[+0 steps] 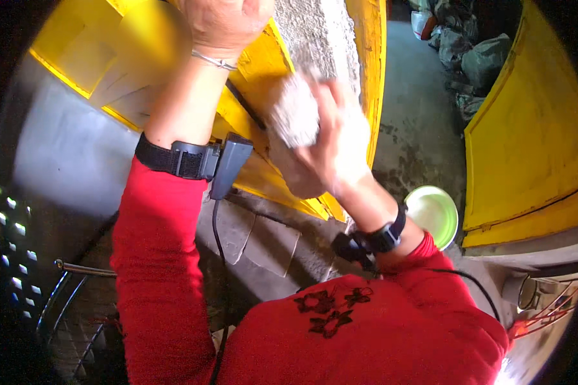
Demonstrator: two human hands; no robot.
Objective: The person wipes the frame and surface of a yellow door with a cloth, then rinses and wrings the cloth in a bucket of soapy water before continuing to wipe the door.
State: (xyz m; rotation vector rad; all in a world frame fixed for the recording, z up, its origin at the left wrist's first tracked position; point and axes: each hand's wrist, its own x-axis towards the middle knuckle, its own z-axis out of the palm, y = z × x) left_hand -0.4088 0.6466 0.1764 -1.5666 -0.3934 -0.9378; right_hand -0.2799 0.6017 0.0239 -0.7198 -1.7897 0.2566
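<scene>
My right hand (337,131) is closed round a crumpled greyish-white rag (295,112), and motion blurs both. The rag is in front of a yellow door frame (374,38) and a rough grey wall edge (318,29). Up at the top edge of the view, my left hand (228,22) is beside a yellow panel (263,54). Its fingers are cut off by the picture's edge, so its grip does not show. Each wrist carries a black strap with a small device, and a cable hangs from each.
A pale green basin (432,215) stands on the grey floor to the right, near another yellow door (526,147). Dark plastic bags (485,58) are heaped at the far right. A metal rack (77,276) is at the lower left. Grey tiles (270,244) lie below the frame.
</scene>
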